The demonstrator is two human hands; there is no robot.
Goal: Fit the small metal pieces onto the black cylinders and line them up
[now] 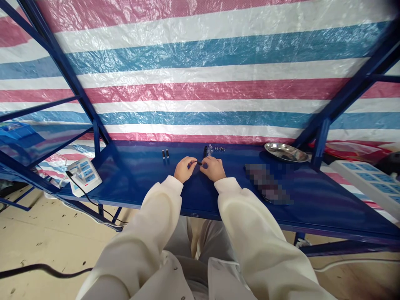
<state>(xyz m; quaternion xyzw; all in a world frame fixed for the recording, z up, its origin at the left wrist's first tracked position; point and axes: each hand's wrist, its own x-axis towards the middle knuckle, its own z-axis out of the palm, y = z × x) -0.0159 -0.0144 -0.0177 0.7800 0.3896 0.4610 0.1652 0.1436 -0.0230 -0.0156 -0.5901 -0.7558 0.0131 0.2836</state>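
Both my hands rest on the blue shelf (140, 175), close together near its middle. My left hand (184, 168) and my right hand (213, 168) are curled, and together they pinch a small dark cylindrical part (199, 163) between their fingertips. Two small dark cylinders (165, 154) stand upright to the left of my hands. Just behind my right hand stand a few more small parts (208, 150), and a short row of tiny dark pieces (220, 148) lies beside them.
A white power strip (85, 175) with a black cable sits on the shelf's left end. A shiny metal dish (286, 152) stands at the right rear. A blurred dark object (268, 184) lies right of my hands. Blue frame posts (318, 137) flank the shelf, with a striped tarp behind.
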